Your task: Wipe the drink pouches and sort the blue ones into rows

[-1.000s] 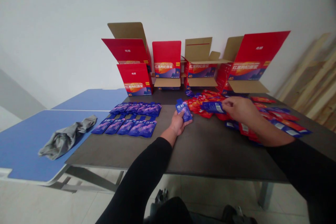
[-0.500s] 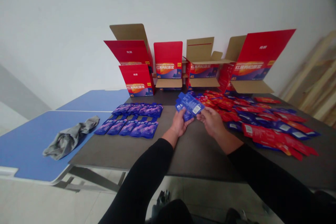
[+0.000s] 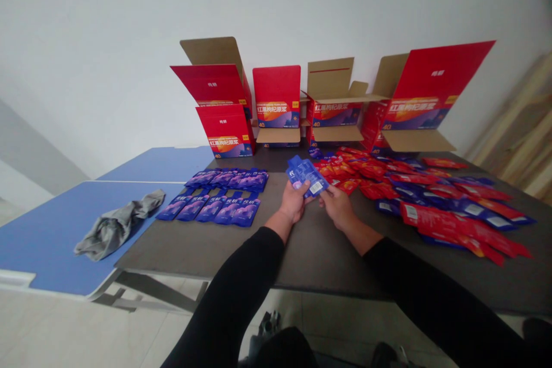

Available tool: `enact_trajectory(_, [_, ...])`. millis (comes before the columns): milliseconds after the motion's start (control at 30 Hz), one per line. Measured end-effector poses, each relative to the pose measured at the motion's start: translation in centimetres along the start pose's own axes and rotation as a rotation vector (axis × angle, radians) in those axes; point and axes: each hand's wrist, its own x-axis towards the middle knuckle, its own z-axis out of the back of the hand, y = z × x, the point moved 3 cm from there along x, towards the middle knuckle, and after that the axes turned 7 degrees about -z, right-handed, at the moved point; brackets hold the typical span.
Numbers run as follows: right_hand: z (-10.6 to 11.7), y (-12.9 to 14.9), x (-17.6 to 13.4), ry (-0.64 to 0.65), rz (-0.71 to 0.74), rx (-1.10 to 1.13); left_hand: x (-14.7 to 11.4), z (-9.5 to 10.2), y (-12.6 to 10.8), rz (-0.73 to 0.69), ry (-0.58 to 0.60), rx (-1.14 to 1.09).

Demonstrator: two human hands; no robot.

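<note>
Blue-purple pouches (image 3: 308,175), overlapping in a small stack, are held up over the middle of the dark table. My left hand (image 3: 294,200) is closed on their lower left side, thumb on top. My right hand (image 3: 338,204) pinches the lower right corner, near a white barcode label. Left of my hands, more purple pouches (image 3: 235,208) lie face up in two neat overlapping rows. A loose heap of red pouches (image 3: 452,221) mixed with blue ones spreads to the right of my right hand.
Several red printed cartons with raised flaps stand along the back, among them an open carton (image 3: 411,112) at right and a stacked pair (image 3: 226,132) at left. A grey cloth (image 3: 118,227) lies on the blue table (image 3: 43,224) at left. A white wall is behind.
The pouches in my hands have come together into a tighter overlap. My right hand has shifted slightly left, closer to my left hand. The rows and heap look unchanged.
</note>
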Motion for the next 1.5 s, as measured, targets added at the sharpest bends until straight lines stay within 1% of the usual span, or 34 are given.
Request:
enact_trajectory(100, [0.5, -0.1, 0.3, -0.053, -0.002, -0.017, 0.0, 0.1, 0.0, -0.008, -0.016, 0.026])
enact_trajectory(200, [1.3, 0.2, 0.5, -0.098, 0.06, -0.072, 0.0, 0.2, -0.1, 0.011, -0.026, 0.028])
enact_trajectory(233, [1.6, 0.4, 0.5, -0.102, 0.106, -0.121, 0.0, 0.1, -0.2, 0.022, -0.019, 0.027])
enact_trajectory(300, [1.8, 0.9, 0.2, -0.097, 0.247, -0.264, 0.0, 0.0, -0.3, 0.042, 0.001, 0.021])
enact_trajectory(367, [1.6, 1.3, -0.2, -0.075, 0.402, -0.443, 0.0, -0.1, -0.4, 0.054, 0.003, -0.006])
enact_trajectory(400, [1.4, 1.4, -0.4, -0.059, 0.456, -0.533, 0.0, -0.1, -0.4, 0.061, -0.004, -0.029])
enact_trajectory(467, [0.8, 1.3, -0.6, -0.025, 0.499, -0.683, 0.1, -0.1, -0.4, 0.072, -0.027, -0.068])
enact_trajectory(567, [0.1, 0.8, -0.7, 0.011, 0.497, -0.807, 0.1, 0.0, -0.5, 0.053, -0.05, -0.067])
enact_trajectory(633, [-0.1, 0.7, -0.6, 0.004, 0.501, -0.834, 0.1, -0.1, -0.6, 0.039, -0.049, -0.066])
enact_trajectory(700, [-0.2, 0.5, -0.5, -0.015, 0.514, -0.831, 0.0, -0.3, -0.7, 0.055, -0.031, -0.078])
enact_trajectory(767, [-0.2, 0.5, -0.6, -0.023, 0.54, -0.805, -0.2, -0.4, -0.7, 0.061, -0.01, -0.072])
enact_trajectory(867, [-0.2, 0.4, -0.7, -0.008, 0.57, -0.718, -0.4, -0.5, -0.7, 0.014, 0.019, -0.05])
enact_trajectory(933, [-0.1, 0.3, -0.5, -0.036, 0.528, -0.623, -0.4, -0.4, -0.5, -0.011, 0.037, -0.037])
enact_trajectory(967, [0.1, 0.2, -0.3, -0.075, 0.481, -0.56, -0.4, -0.4, -0.4, -0.018, 0.045, -0.022])
enact_trajectory(1033, [0.5, -0.1, 0.2, -0.159, 0.341, -0.406, -0.3, -0.3, -0.2, -0.026, 0.061, 0.024])
enact_trajectory(1067, [0.6, -0.3, 0.4, -0.168, 0.255, -0.325, -0.3, -0.2, -0.1, -0.026, 0.072, 0.048])
enact_trajectory(1100, [0.5, -0.6, 0.6, -0.143, 0.165, -0.25, -0.3, -0.2, 0.0, -0.026, 0.086, 0.072])
enact_trajectory(1133, [0.3, -0.8, 0.7, -0.088, 0.08, -0.187, -0.3, -0.1, 0.0, -0.024, 0.103, 0.093])
enact_trajectory(1200, [-0.1, -1.2, 0.7, 0.041, -0.036, -0.106, -0.4, -0.1, 0.1, -0.025, 0.142, 0.133])
enact_trajectory(1267, [-0.4, -1.2, 0.5, 0.102, -0.069, -0.069, -0.5, -0.2, 0.2, -0.029, 0.181, 0.18])
enact_trajectory(1333, [-0.4, -1.2, 0.2, 0.101, -0.075, -0.04, -0.5, -0.1, 0.3, -0.036, 0.195, 0.252])
enact_trajectory(1500, [-0.7, -0.9, -0.2, 0.093, -0.102, 0.085, -0.1, 0.5, 0.8, -0.11, 0.158, 0.473])
